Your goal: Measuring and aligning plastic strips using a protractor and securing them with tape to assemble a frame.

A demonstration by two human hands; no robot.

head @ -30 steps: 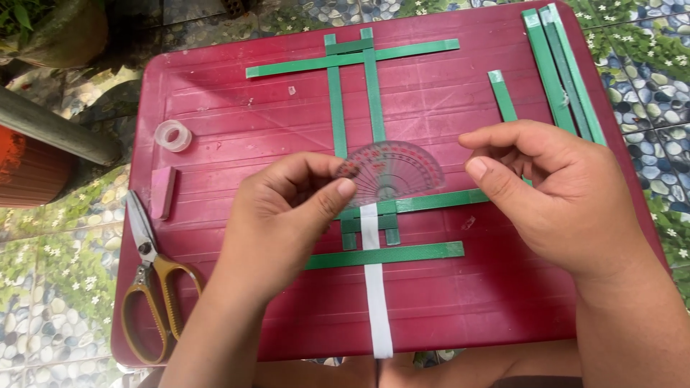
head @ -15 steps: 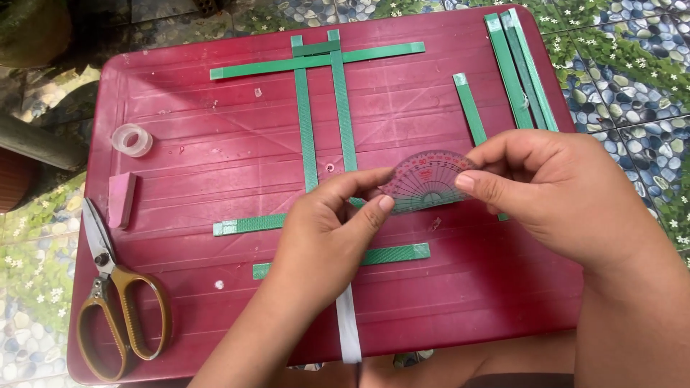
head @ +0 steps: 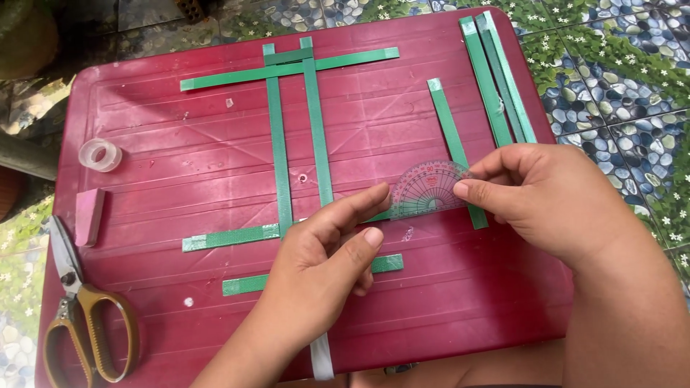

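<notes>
Head view, clear protractor [head: 430, 190] right of centre on red plastic table [head: 180, 144], right hand [head: 553, 197] at 3 o'clock pinching its edge, left hand [head: 327, 248] fingertips pressing its 9 o'clock end, green strips [head: 309, 122] beneath, scissors [head: 83, 316] at 8 o'clock.

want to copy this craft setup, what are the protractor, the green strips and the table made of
Protractor: clear, pink-tinted hard plastic by the look; the table shows through it. Green strips: flat, slightly glossy bands, probably plastic strapping, possibly coated paper. Table: dark red moulded plastic, going by its ribbed top and whitish scuffs.
</notes>
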